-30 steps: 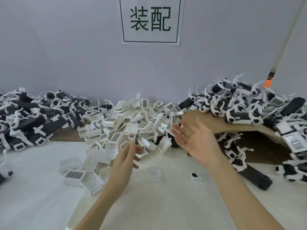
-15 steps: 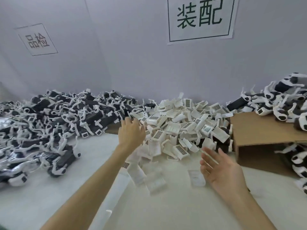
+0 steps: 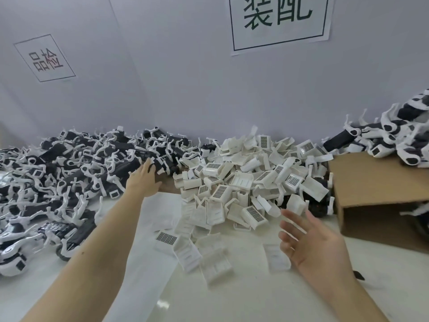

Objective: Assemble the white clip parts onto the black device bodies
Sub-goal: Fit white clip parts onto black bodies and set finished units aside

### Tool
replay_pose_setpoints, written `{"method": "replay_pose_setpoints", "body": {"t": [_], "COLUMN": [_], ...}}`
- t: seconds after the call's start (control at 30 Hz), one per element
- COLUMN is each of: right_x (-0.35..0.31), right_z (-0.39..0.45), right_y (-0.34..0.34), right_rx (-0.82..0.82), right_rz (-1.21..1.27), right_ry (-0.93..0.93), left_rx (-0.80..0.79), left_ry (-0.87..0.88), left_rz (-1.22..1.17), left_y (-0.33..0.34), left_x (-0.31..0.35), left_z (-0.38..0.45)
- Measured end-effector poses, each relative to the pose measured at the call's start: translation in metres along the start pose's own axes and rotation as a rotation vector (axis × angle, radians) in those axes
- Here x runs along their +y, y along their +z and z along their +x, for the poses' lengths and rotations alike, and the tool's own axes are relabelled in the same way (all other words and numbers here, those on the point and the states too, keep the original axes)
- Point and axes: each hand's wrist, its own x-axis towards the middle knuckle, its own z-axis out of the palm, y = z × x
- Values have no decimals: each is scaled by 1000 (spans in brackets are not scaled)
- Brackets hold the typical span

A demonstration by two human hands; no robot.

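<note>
Moved since earlier: left hand [image 3: 145, 180] reached farther left, onto heap of black plastic device bodies [image 3: 76, 180].
Left fingers' grip: cannot tell. Right hand [image 3: 311, 242]: fingers spread, empty, near pile of white plastic clip parts [image 3: 243, 182].

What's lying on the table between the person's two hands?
In the head view, between the left hand and right hand lies the near edge of the heap of white plastic clip parts, several spilled loose on the white table.
</note>
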Motion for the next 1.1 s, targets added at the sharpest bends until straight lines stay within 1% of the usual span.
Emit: {"method": "replay_pose_setpoints", "body": {"t": [0.1, 0.17, 0.23, 0.37, 0.43, 0.47, 0.53, 0.67, 0.77, 0.83, 0.9, 0.93, 1.0, 1.03, 1.1], "right_x": [1, 0, -2, -2, -2, -2, -2, 0, 1, 0, -3, -6, -9, -9, -7], "right_z": [1, 1, 0, -2, -2, -2, -2, -4, -7, -9, -13, -16, -22, -25, -28], "right_y": [-1, 0, 1, 3, 3, 2, 2, 3, 6, 6, 7, 7, 9, 10, 9], "right_rx": [-4, -2, 2, 11, 14, 16, 18, 17, 3, -17, -49, -73, -88, -67, 4], "right_rz": [7, 2, 0, 3, -11, -18, -25, -38, -71, -105, -189, -278, -512, -601, -659], "right_ry": [2, 3, 1, -5, -11, -12, -8, -10, -22, -49, -102, -136, -180, -183, -206], "left_rx": [12, 61, 178, 486, 594, 606, 582, 526, 593, 619, 577, 558, 569, 567, 528], "left_ry": [29, 45, 47, 38, 60, 90, 182, 415, 599, 664, 757, 824, 963, 1012, 1068], "left_rz": [-31, -56, -145, -537, -694, -742, -794, -953, -1095, -1133, -1081, -1018, -859, -807, -777], "left_y": [3, 4, 8, 14, 9, 5, -3, -18, -24, -25, -22, -19, -11, -8, -6], "left_x": [-2, 0, 5, 18, 26, 33, 51, 105, 155, 184, 207, 216, 226, 227, 223], "left_z": [7, 10, 9, -12, -31, -41, -66, -129, -172, -197, -219, -228, -239, -242, -241]}}
